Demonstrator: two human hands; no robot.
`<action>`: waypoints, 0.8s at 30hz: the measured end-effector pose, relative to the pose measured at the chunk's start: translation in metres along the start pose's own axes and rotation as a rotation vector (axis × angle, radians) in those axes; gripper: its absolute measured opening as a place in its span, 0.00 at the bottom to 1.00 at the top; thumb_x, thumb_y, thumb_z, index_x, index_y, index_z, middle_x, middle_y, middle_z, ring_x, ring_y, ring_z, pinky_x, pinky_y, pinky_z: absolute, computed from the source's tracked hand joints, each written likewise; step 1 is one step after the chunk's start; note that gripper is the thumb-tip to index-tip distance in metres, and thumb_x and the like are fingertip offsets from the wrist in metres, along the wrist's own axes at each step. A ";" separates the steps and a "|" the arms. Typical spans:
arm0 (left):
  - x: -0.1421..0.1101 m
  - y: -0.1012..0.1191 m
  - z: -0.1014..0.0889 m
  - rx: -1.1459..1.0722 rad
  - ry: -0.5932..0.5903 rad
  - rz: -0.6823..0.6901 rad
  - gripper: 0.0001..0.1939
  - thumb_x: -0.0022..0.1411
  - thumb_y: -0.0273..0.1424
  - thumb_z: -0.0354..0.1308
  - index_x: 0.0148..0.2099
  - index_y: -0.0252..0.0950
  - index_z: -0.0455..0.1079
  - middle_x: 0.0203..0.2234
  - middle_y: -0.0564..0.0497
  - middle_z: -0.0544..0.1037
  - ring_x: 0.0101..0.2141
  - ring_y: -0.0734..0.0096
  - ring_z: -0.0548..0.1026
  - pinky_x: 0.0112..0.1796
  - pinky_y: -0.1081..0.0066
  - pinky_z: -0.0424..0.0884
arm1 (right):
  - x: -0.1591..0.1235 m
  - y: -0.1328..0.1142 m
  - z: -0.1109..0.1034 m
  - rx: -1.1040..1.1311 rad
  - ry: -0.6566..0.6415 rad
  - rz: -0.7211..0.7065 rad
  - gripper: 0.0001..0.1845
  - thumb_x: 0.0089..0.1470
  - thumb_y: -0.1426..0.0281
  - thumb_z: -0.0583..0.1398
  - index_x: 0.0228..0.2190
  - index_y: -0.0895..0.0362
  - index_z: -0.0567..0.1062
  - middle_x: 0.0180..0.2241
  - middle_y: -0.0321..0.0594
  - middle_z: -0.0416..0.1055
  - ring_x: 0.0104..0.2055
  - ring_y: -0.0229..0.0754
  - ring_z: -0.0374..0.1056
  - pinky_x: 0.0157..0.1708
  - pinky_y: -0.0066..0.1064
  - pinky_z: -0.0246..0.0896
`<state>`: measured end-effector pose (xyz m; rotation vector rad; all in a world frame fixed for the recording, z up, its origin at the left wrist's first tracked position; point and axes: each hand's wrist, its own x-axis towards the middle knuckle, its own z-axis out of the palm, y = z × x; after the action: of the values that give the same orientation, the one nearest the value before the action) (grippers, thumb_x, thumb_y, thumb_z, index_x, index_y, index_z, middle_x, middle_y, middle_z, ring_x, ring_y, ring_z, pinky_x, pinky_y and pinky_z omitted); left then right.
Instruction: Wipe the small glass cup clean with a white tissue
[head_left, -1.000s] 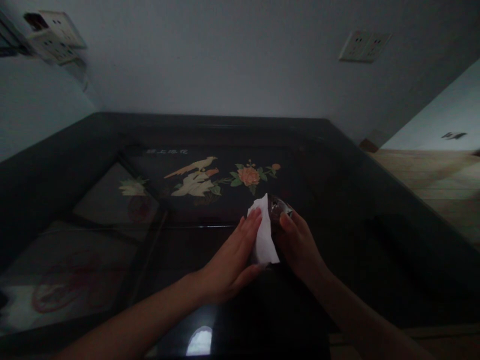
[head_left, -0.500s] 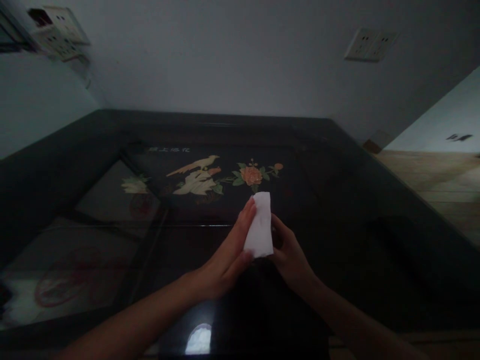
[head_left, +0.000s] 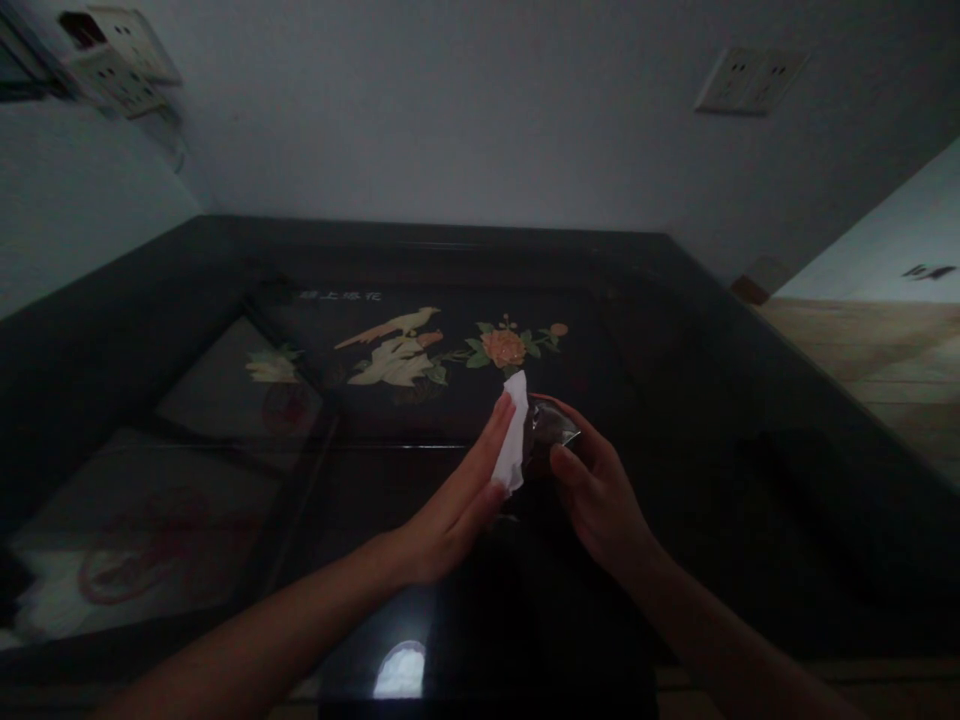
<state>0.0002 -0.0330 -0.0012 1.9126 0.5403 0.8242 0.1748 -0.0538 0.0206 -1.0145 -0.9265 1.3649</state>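
In the head view my left hand grips a folded white tissue between its straight fingers and thumb. The tissue stands nearly edge-on to me. My right hand is closed round a dark, shiny, see-through object with a pointed corner. It looks like a small packet or wrapper, but its exact kind is too dark to make out. The tissue lies right beside this object's left side; whether they touch I cannot tell. Both hands are over the glossy black table.
The tabletop carries a bird picture and an orange flower picture. Behind stands a grey wall with a right socket plate and left sockets. Wooden floor shows at the right. The glossy top reflects a window and doors.
My right hand has moved a little right and up, and the dark shiny object in it now shows. The tissue has turned from facing me to nearly edge-on.
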 end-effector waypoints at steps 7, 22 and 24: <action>-0.001 0.007 0.000 0.154 -0.061 0.096 0.33 0.69 0.39 0.39 0.70 0.43 0.29 0.69 0.52 0.33 0.67 0.55 0.36 0.64 0.52 0.36 | 0.005 -0.004 0.000 0.133 0.058 0.062 0.28 0.43 0.54 0.67 0.45 0.52 0.72 0.42 0.43 0.77 0.46 0.52 0.72 0.44 0.42 0.68; 0.000 0.008 0.000 0.052 0.020 0.051 0.33 0.69 0.43 0.38 0.70 0.45 0.29 0.69 0.53 0.30 0.67 0.56 0.33 0.64 0.54 0.33 | -0.001 0.010 0.009 -0.094 -0.061 0.085 0.26 0.44 0.63 0.67 0.46 0.52 0.73 0.42 0.40 0.76 0.44 0.48 0.72 0.43 0.39 0.68; 0.001 0.004 -0.001 -0.006 0.028 0.016 0.33 0.69 0.43 0.37 0.70 0.44 0.28 0.69 0.53 0.29 0.67 0.58 0.32 0.64 0.55 0.32 | -0.002 0.010 0.008 -0.118 -0.057 0.075 0.26 0.42 0.64 0.68 0.46 0.51 0.73 0.42 0.39 0.76 0.44 0.46 0.71 0.44 0.38 0.67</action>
<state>0.0000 -0.0336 0.0033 1.9052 0.5395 0.8634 0.1639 -0.0563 0.0138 -1.1141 -1.0298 1.4210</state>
